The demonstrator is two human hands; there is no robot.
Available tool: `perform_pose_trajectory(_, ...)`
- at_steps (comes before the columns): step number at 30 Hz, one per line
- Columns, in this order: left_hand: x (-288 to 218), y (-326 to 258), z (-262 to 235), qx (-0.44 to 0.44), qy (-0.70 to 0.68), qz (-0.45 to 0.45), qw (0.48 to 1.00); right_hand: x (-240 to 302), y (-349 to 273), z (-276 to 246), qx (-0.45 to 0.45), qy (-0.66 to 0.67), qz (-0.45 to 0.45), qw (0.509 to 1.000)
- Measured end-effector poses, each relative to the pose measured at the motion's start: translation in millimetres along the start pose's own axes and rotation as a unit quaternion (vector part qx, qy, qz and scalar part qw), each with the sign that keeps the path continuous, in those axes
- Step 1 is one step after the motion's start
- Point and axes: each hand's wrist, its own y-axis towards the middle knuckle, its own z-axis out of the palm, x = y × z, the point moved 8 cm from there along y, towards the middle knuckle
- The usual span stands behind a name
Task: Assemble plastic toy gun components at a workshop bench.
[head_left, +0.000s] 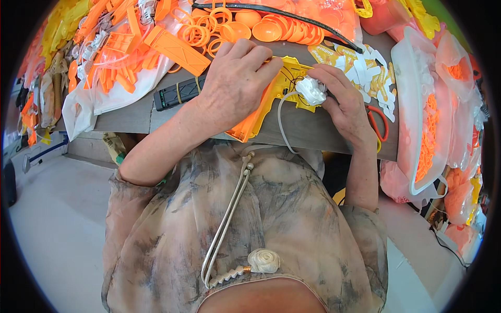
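Observation:
A yellow and orange plastic housing [261, 111] lies tilted at the table's near edge, its hollow yellow inside facing up. My left hand [235, 86] reaches over its left part with curled fingers that grip it; the fingertips are partly hidden. At its right end sits a white, clear-looking plastic unit [311, 91] with thin dark wires. My right hand [342, 99] is closed on that unit, thumb and fingers at its right side. A pale flexible tube [282, 120] loops down from the unit over the table edge.
Left of the housing lies a black battery-like block [176, 94] with bands. Orange plastic parts [180, 49], rings and cups [269, 28] are heaped behind. Stickers [360, 65] and red-handled scissors [378, 122] lie to the right, beside a white bin [409, 120] of orange pieces.

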Motion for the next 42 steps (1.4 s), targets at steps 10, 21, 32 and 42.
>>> perform_pose_trajectory(10,-4.6,4.7,-4.2,0.004,0.011,0.036,0.999,2.4,-1.4,-0.3,0.0,0.003,-0.015,1.0)
perform_pose_trajectory(21,-8.7,1.4,-0.1,0.007,0.024,0.021,0.999,3.1,-1.9,0.3,-0.003,0.005,-0.018,1.0)
perform_pose_trajectory(32,-6.9,3.2,6.7,-0.016,0.016,0.012,1.0,1.0,-2.5,-1.7,-0.001,0.01,-0.021,1.0)
perform_pose_trajectory(42,-2.4,2.3,8.4,0.047,0.018,0.043,0.998,-0.7,-5.3,1.5,-0.008,0.008,-0.031,0.999)
